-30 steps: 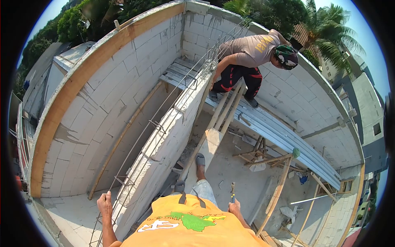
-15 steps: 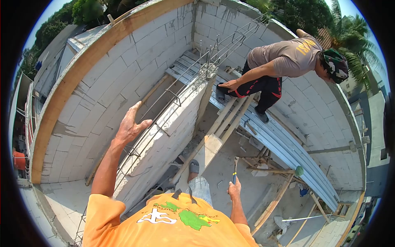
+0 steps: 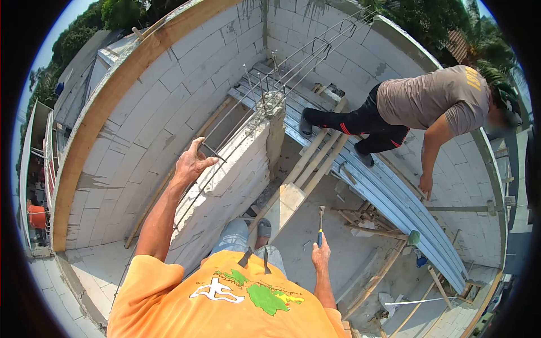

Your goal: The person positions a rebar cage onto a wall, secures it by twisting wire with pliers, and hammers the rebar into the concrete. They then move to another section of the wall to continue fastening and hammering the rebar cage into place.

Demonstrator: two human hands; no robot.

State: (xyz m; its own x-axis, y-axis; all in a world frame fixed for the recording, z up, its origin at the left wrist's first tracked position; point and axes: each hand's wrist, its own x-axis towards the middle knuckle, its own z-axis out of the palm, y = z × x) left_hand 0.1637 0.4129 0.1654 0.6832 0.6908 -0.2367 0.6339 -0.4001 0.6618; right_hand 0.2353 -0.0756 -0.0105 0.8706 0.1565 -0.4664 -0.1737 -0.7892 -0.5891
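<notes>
My left hand (image 3: 193, 163) is at the rebar cage (image 3: 234, 130) above the block partition wall (image 3: 242, 160), with its fingers bent over a bar and the thumb pointing right along a stirrup. Low on the right, my right hand (image 3: 320, 254) is closed round the blue, black and yellow grip of a hammer (image 3: 320, 222). The hammer's metal shaft points up and away from me, and its small head is seen nearly end-on. Vertical rebar ends (image 3: 262, 90) stick out of the broken far end of the partition.
A co-worker (image 3: 431, 101) bends over the right wall (image 3: 468, 169), standing by long metal channels (image 3: 389, 197). Wooden planks (image 3: 315, 163) form a narrow walkway high above the floor (image 3: 338, 270). Timber scraps lie below. A wooden board (image 3: 70, 163) edges the left wall.
My left hand has moved slightly right and its fingers have come down onto the rebar cage. The hammer has tilted more upright. The co-worker has shifted right, one arm now reaching down.
</notes>
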